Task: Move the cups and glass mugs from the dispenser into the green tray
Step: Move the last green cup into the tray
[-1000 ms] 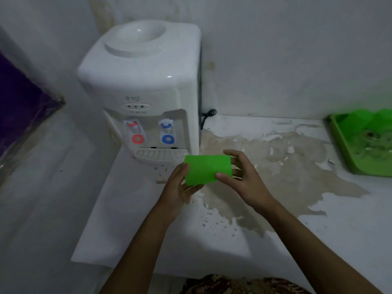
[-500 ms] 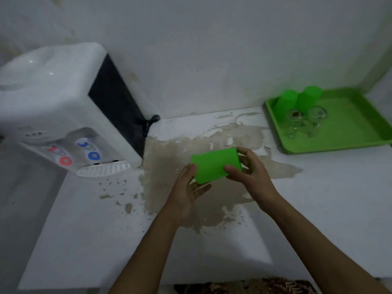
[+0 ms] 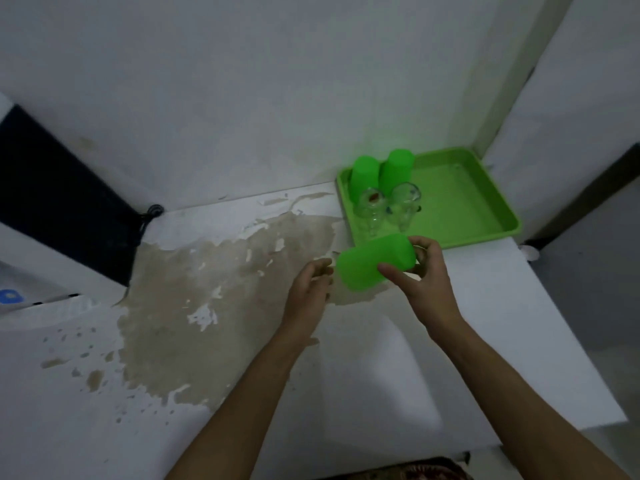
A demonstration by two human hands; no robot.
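My right hand (image 3: 424,271) grips a green plastic cup (image 3: 370,263) lying sideways in the air, just in front of the near left corner of the green tray (image 3: 485,216). My left hand (image 3: 308,289) is beside the cup's left end with its fingers loose and apart, not touching it as far as I can tell. In the tray's left part stand two upturned green cups (image 3: 363,178) (image 3: 396,171) and two glass mugs (image 3: 372,209) (image 3: 403,204). The dispenser (image 3: 20,258) is at the far left edge, only partly in view.
The white counter (image 3: 502,323) has a large brown patch of peeled surface (image 3: 214,292) in the middle. Walls close in behind and to the right of the tray. A black cable (image 3: 149,216) hangs behind the dispenser.
The view swung right, away from the dispenser toward the tray. The cup travelled right with my right hand, and my left hand has come off it.
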